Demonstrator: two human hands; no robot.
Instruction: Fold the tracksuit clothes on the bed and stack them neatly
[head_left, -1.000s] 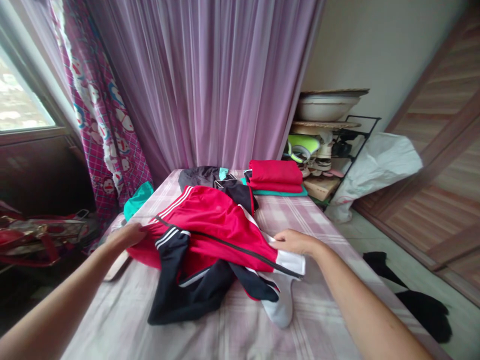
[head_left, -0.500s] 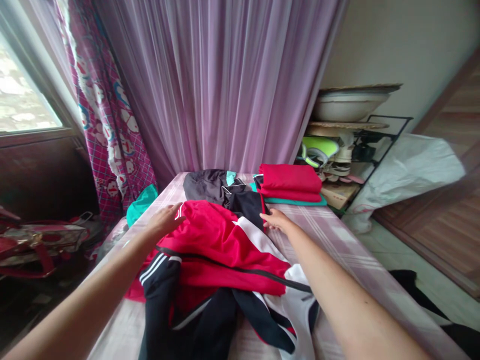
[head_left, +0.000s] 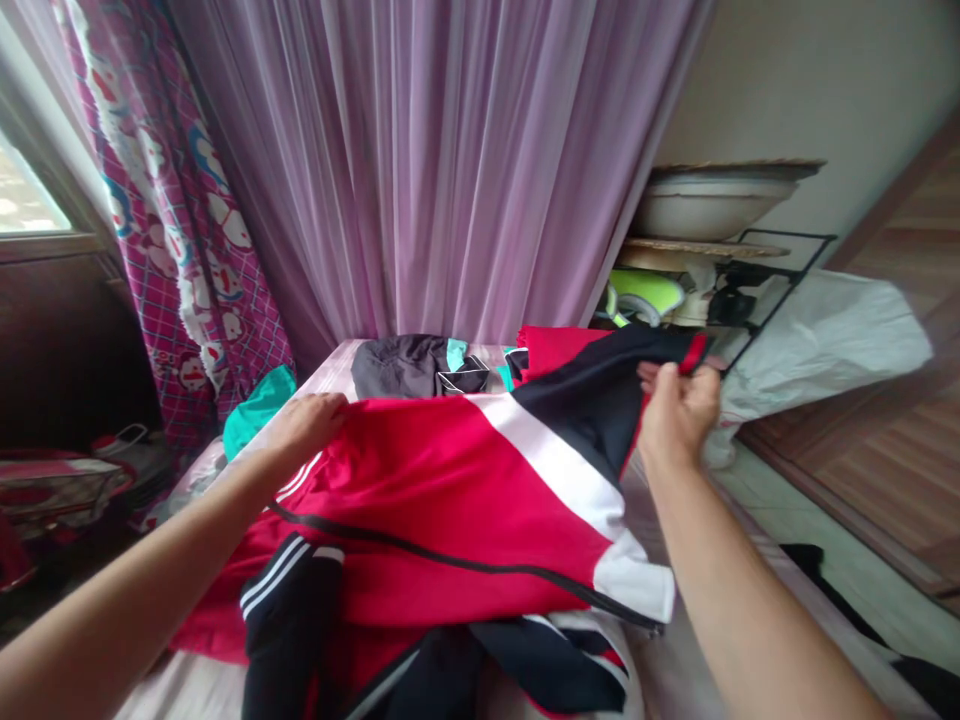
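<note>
A red, black and white track jacket point(head_left: 450, 500) lies spread over the bed point(head_left: 697, 650) in front of me. My left hand point(head_left: 307, 425) grips its far left edge, fingers curled into the red cloth. My right hand point(head_left: 679, 405) is raised and closed on the jacket's black sleeve end with a red cuff, pulling it up and to the right. A black sleeve with white stripes point(head_left: 289, 600) hangs down at the near side.
At the far end lie a dark grey garment point(head_left: 401, 365) and a folded red item point(head_left: 551, 345). A teal cloth point(head_left: 259, 410) sits at the left edge. A shoe rack point(head_left: 720, 290) with a basin stands right, beside a white bag point(head_left: 825, 335). Purple curtains hang behind.
My right hand took hold of the black sleeve and lifted it up to the right, stretching the jacket out. My left hand closed on the far left edge. The view shifted slightly.
</note>
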